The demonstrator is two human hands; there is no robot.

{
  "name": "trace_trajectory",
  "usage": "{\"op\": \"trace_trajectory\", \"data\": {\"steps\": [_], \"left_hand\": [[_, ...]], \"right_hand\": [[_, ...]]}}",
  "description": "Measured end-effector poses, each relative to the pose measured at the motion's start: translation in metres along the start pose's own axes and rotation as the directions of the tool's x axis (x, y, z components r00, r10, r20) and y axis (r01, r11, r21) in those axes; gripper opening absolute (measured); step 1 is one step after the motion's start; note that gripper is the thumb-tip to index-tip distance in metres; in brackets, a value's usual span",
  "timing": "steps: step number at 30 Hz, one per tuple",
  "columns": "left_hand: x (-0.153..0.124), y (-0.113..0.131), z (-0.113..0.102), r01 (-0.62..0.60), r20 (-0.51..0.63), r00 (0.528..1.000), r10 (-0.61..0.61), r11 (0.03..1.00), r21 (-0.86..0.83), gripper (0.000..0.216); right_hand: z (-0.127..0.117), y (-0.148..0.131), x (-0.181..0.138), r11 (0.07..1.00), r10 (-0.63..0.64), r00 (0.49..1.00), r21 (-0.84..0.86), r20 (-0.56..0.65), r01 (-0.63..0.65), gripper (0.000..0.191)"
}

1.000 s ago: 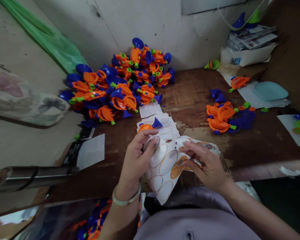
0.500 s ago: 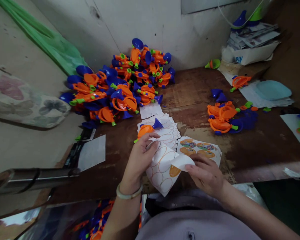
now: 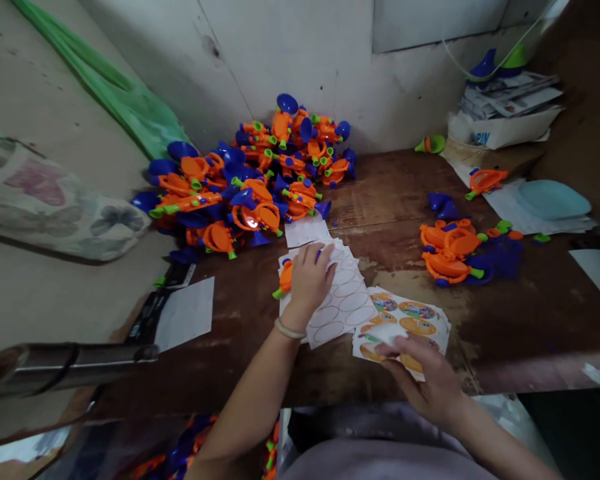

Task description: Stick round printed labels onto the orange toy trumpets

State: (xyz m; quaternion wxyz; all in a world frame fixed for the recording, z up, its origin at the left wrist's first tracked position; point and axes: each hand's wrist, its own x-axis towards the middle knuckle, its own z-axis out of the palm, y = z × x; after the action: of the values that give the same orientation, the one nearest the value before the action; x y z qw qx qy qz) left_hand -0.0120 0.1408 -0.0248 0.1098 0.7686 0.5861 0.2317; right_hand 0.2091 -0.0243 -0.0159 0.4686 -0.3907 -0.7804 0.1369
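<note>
My left hand (image 3: 311,279) is closed over a small orange toy trumpet (image 3: 285,276); its green mouthpiece sticks out on the left and a bit of blue shows between the fingers. Beneath lies a fanned stack of white backing sheets (image 3: 344,293) with empty oval outlines. A peeled oval sticker (image 3: 387,332), its white back upward, is pinched between the thumb and fingers of my right hand (image 3: 425,370). That hand hovers over sheets of orange printed oval stickers (image 3: 420,325), partly covering them.
A large heap of orange and blue toy trumpets (image 3: 250,180) leans against the wall. More trumpets (image 3: 447,250) and loose blue and green parts lie at right. A light blue tray (image 3: 555,199) rests on papers. A metal cylinder (image 3: 75,363) juts in at left.
My left hand has let the peeled sheet down on the backing stack and moved onto the toy trumpet. My right hand has drawn the sticker free and shifted right, over the printed sheets.
</note>
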Motion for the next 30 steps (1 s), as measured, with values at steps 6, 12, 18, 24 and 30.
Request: {"op": "trace_trajectory", "data": {"steps": [6,12,18,24,30], "left_hand": [[-0.008,-0.054,-0.024,0.173,-0.054,0.983,-0.173,0.985,-0.008,0.043],[-0.048,-0.040,-0.057,0.064,-0.149,0.982,-0.118,0.944,-0.325,0.040],[-0.107,0.011,-0.046,-0.035,-0.023,0.999,0.038,0.361,-0.932,0.051],[-0.115,0.048,-0.026,0.015,-0.003,0.992,-0.124,0.146,-0.989,0.034],[-0.128,0.067,-0.022,0.067,0.085,0.993,-0.081,-0.206,-0.976,0.075]], "right_hand": [[0.005,0.014,0.000,0.988,0.094,0.995,-0.128,0.015,-0.091,0.060],[0.008,0.007,0.042,0.923,0.341,0.896,0.281,-0.284,-0.262,0.083],[0.029,-0.008,0.076,0.268,0.776,0.607,0.780,0.173,-0.566,0.079],[0.037,-0.022,0.073,0.483,0.683,0.730,0.773,-0.039,-0.411,0.092],[0.053,-0.024,0.056,0.912,0.263,0.924,0.384,-0.279,-0.144,0.100]]}}
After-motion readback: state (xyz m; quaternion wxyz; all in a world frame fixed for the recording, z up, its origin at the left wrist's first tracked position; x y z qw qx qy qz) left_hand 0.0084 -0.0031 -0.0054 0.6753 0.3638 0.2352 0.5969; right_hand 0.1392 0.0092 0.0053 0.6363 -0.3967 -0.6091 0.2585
